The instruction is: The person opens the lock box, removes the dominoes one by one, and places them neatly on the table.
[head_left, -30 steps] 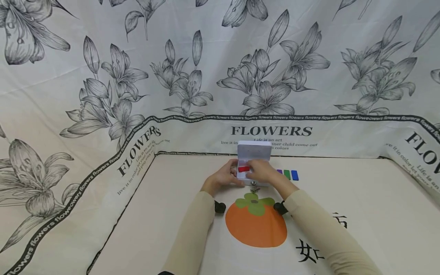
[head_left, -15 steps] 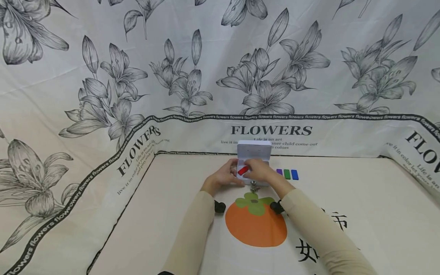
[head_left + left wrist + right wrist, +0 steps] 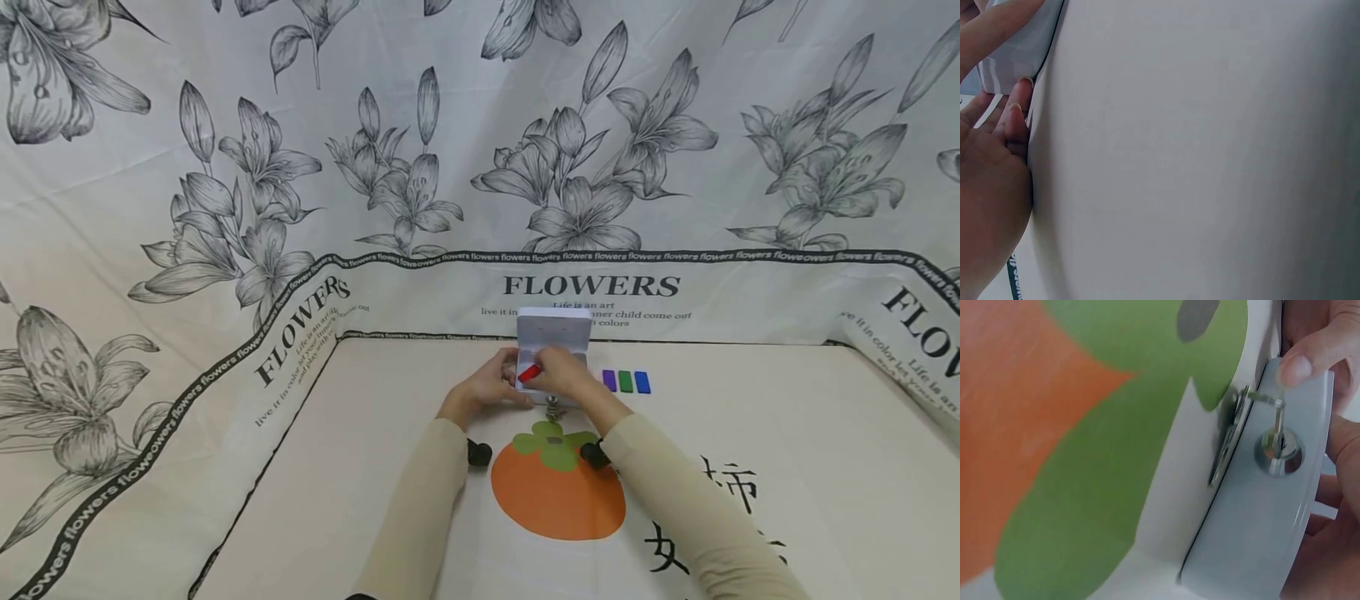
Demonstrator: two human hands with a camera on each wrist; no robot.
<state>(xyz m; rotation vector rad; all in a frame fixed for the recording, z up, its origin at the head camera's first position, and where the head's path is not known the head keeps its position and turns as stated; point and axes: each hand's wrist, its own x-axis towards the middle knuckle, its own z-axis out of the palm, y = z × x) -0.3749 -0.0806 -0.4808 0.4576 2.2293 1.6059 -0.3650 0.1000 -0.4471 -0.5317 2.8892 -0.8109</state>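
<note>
Could make out little inside the white box (image 3: 1254, 512), screened by the right hand (image 3: 567, 371) over its opening; could not tell its contents. Saw a red block (image 3: 529, 373) pinched in that hand above the left part of the opening, one end lost behind the fingers; could not tell whether touching the box. Found the left hand (image 3: 491, 383) clasped round the box's left side, thumb at the front, other fingers partly hidden and, in the left wrist view, cropped.

Noted the box near the middle of the far edge of the bench (image 3: 787, 392), lid (image 3: 553, 323) raised on the far side and covering some small lettering on the flower-printed cloth (image 3: 442, 308) behind. Saw a round lock (image 3: 1279, 453) in the front wall with a key in it, and blurred metal pieces (image 3: 1225, 450) hanging beside. Saw a purple block (image 3: 609, 381), green block (image 3: 626, 382) and blue block (image 3: 642, 382) in a row just right of the box, near the bench's far edge. Found black characters (image 3: 738, 483) toward the bench's right edge, partly covered by the right sleeve (image 3: 675, 483), itself cut off below.
</note>
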